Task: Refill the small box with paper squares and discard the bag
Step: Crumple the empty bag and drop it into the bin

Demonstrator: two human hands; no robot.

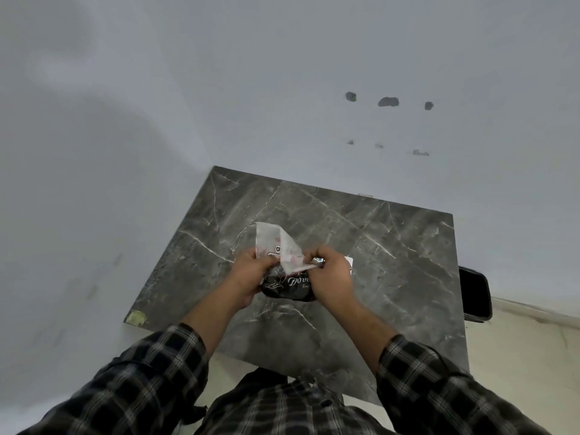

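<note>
A small dark box [287,288] with white lettering is held above the middle of the grey marble table [392,246]. My left hand [251,274] grips its left side together with a translucent white bag [270,240] printed with pink marks, which stands up from the box. My right hand [329,271] pinches the bag's lower right edge over the box. Something white [349,262] shows just behind my right hand, mostly hidden. I cannot see paper squares.
The table stands in a corner of pale walls. A black object [474,293] sits off the table's right edge on the floor. A yellowish patch [136,318] marks the table's near-left corner.
</note>
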